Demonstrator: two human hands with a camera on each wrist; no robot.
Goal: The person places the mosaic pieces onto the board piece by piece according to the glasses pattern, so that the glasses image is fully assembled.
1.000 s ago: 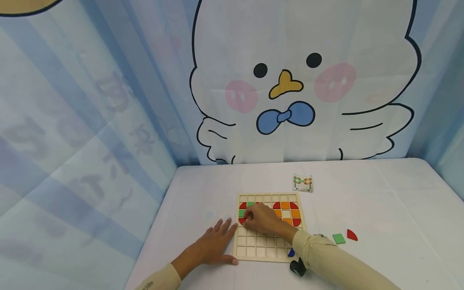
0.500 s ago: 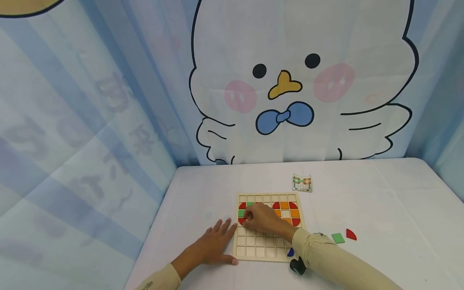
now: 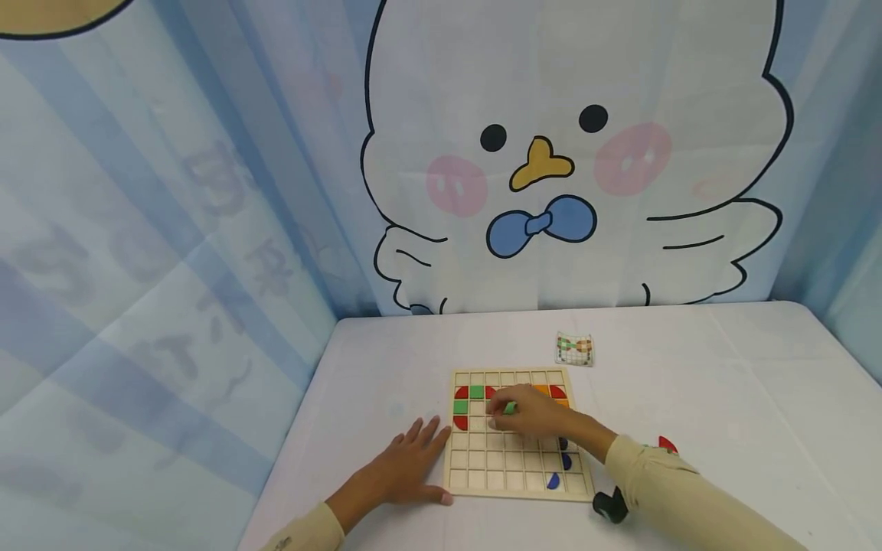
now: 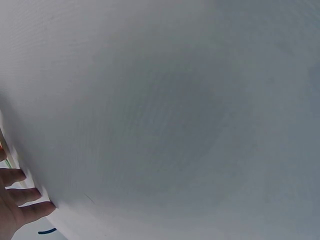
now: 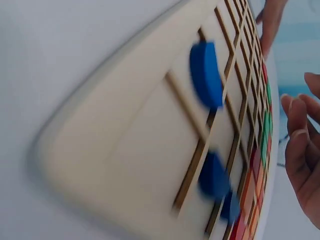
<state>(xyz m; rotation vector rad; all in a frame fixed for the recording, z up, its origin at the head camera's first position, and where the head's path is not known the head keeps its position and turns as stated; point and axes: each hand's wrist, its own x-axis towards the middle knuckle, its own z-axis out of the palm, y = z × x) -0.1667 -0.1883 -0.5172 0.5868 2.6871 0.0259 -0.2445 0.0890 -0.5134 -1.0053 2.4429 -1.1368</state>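
Note:
A square wooden grid board (image 3: 477,480) lies on the table with red tiles (image 3: 460,423), green tiles (image 3: 477,392) and orange tiles (image 3: 542,389) in its upper rows. Blue rounded tiles (image 3: 553,480) lie toward its lower right. My right hand (image 3: 536,414) hovers over the upper middle, fingers loosely bent; a green piece (image 3: 510,408) shows through the gap between index finger and thumb. In the right wrist view no tile shows between the fingertips of that hand (image 5: 306,155). Flat beside the board's left edge, my left hand (image 3: 409,464) rests with fingers spread.
Behind the board lies a small pattern card (image 3: 575,350). Right of the board a loose red quarter-round tile (image 3: 667,443) sits on the white tabletop (image 3: 751,398), partly behind the right sleeve (image 3: 682,482). A printed curtain (image 3: 441,275) hangs along the table's far edge.
My right hand has moved right from the board's left columns, uncovering cells there. Blue tiles near the right edge now show from behind the arm. My left hand stays put.

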